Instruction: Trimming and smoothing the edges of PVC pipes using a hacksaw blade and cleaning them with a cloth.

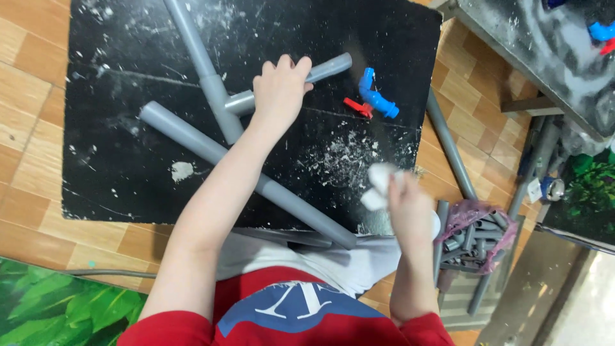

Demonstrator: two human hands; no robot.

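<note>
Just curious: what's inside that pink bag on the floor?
The pink bag holds a pile of short grey pipe fittings. Those on top show; whatever lies deeper is covered by them and the plastic.

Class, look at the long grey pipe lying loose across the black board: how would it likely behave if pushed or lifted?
The long grey pipe is round and rests loose on the flat black board, so it would probably roll if pushed sideways. It looks rigid, likely staying straight when lifted. Held at one end, its length would probably make it dip.
</note>
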